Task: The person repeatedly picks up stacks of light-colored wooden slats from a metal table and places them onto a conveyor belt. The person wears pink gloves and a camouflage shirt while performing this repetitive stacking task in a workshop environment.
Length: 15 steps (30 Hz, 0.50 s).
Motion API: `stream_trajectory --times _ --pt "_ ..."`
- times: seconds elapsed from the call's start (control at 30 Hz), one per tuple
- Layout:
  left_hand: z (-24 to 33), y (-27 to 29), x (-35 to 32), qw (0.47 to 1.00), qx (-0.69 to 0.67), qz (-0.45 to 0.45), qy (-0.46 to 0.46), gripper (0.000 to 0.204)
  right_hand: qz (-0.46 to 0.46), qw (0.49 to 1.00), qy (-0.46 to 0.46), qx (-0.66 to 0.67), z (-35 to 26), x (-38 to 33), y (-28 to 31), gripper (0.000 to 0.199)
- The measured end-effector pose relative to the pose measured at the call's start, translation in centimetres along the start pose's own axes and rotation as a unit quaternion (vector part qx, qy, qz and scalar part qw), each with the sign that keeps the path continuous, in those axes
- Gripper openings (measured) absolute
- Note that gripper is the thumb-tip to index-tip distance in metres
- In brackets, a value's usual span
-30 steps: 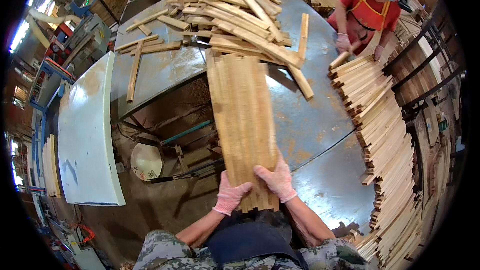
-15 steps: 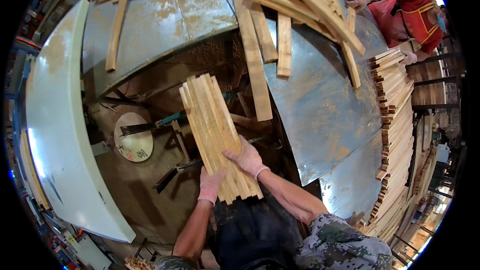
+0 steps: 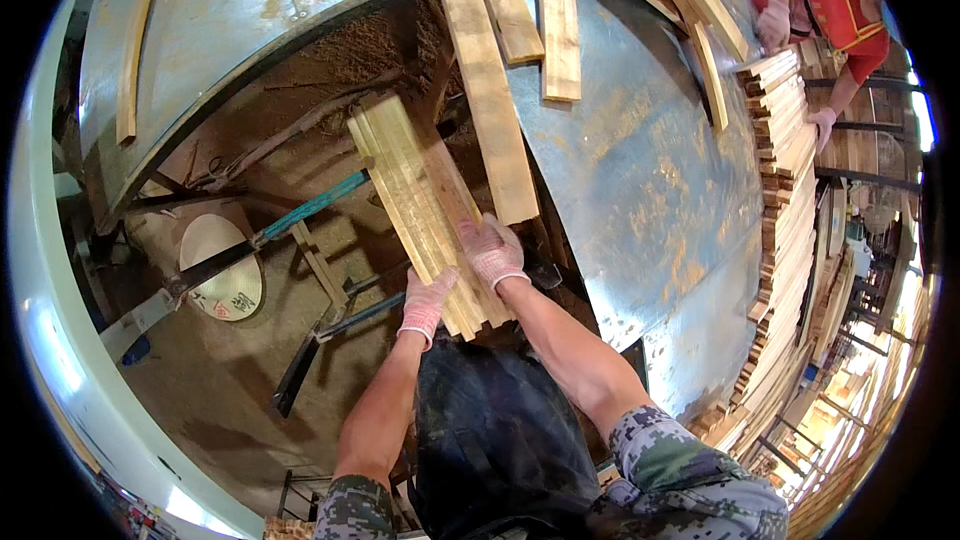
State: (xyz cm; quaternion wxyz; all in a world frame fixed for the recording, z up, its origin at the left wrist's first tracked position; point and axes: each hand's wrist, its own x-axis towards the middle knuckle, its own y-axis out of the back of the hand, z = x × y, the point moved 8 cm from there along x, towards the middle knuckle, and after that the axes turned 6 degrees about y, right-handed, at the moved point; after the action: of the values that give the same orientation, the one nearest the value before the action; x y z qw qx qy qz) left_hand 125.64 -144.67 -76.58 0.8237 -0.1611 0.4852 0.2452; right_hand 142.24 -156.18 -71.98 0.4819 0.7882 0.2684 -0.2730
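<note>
A bundle of several wooden strips [image 3: 405,195], laid side by side, is held out in front of my dark apron [image 3: 500,430], over a gap in the metal tables. My gloved left hand [image 3: 428,302] grips its left edge near the close end, thumb on top. On the right edge, a little farther up, my gloved right hand [image 3: 490,252] is closed round the bundle. The strips' near ends are uneven. Right of the bundle's far part, a long board [image 3: 487,90] reaches over the edge of the metal table.
The metal table [image 3: 640,190] on the right carries loose boards and a long stack of strips [image 3: 785,200]. Beside that stack stands a co-worker [image 3: 835,5] in red. Below the gap are a straw hat [image 3: 222,265] and a teal metal bar [image 3: 315,205]. A pale curved panel [image 3: 60,360] borders the left.
The bundle has turned in my hands, so its right-hand strips now slope away in shadow. My view has shifted. The co-worker's upper hand has come down toward the stack.
</note>
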Motion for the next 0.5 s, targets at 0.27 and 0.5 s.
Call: stream_trajectory --times 0.27,0.5 --pt "1.7 -1.8 1.4 0.979 0.184 -0.081 -0.010 0.056 -0.030 0.988 0.128 -0.075 -0.7 -7.0 -0.3 0.054" --pt "-3.0 1.0 1.5 0.949 0.133 -0.143 0.246 0.018 -0.194 0.958 0.187 0.100 4.7 -20.9 1.4 0.049"
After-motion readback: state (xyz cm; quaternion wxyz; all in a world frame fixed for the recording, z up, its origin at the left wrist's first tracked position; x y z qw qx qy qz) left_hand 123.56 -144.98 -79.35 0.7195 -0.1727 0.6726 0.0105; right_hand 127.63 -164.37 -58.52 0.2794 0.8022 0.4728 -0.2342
